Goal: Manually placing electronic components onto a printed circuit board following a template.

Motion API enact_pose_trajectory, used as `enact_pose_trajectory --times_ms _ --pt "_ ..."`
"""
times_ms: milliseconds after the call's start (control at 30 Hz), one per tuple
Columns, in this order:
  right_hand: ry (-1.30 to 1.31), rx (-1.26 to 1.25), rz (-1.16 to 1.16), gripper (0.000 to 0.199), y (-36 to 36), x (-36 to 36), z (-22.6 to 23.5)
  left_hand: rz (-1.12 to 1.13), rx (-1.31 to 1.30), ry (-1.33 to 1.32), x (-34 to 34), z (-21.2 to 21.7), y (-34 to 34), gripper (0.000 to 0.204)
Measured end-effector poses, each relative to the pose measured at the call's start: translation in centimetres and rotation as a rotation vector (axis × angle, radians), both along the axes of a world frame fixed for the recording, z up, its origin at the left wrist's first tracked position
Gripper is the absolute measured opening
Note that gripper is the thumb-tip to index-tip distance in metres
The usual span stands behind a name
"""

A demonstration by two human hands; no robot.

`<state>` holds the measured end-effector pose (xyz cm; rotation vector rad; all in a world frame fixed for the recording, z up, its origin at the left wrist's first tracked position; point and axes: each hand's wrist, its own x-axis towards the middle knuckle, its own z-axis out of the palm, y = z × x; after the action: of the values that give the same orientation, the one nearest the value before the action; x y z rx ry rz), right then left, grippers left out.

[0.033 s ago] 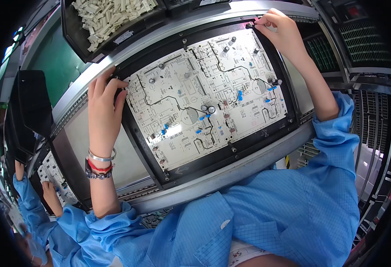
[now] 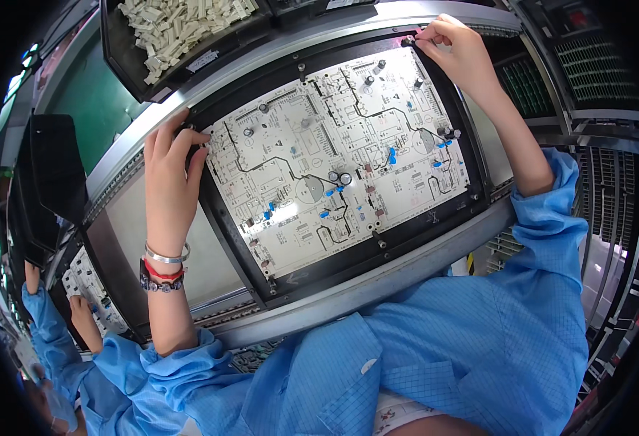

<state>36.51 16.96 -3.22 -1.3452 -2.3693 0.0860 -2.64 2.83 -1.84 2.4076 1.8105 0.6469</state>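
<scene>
A white printed circuit board (image 2: 399, 192), really two matching halves side by side, lies in a black carrier frame (image 2: 327, 270). Black capacitors and blue disc parts stand on it. My left hand (image 2: 170, 163) is curled over the frame's far left corner, fingertips pressed at the board's edge; the fingers partly hide what they grip. At the far right corner, my right hand (image 2: 457, 51) pinches a small dark corner clip (image 2: 408, 41) between thumb and fingers. More clips (image 2: 378, 240) sit along the frame's rim.
Metal conveyor rails (image 2: 436, 236) run along the carrier's near and far sides. Beyond the far rail stands a black bin (image 2: 127, 69) of white connectors (image 2: 181, 29). At left, a co-worker's hand (image 2: 83, 320) is beside another board (image 2: 87, 280). Slotted racks (image 2: 603, 65) stand at right.
</scene>
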Motion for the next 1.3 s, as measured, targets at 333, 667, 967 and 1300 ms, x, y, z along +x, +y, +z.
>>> enact_pose_trajectory --times_ms 333,667,967,1300 --pt "-0.074 -0.221 0.037 0.018 -1.2 -2.2 4.1 -0.059 0.058 0.145 1.8 3.0 1.2 0.015" --pt "-0.059 -0.027 0.333 0.028 6.3 -11.9 7.8 0.004 -0.157 -0.164 6.8 7.8 12.2 0.015" --pt "0.024 0.178 0.330 0.013 6.5 -11.5 7.9 -0.075 -0.082 -0.274 5.3 7.1 12.8 0.014" --pt "0.808 -0.343 0.381 0.013 4.1 -8.7 9.3 -0.116 -0.113 -0.185 4.9 5.0 14.8 0.018"
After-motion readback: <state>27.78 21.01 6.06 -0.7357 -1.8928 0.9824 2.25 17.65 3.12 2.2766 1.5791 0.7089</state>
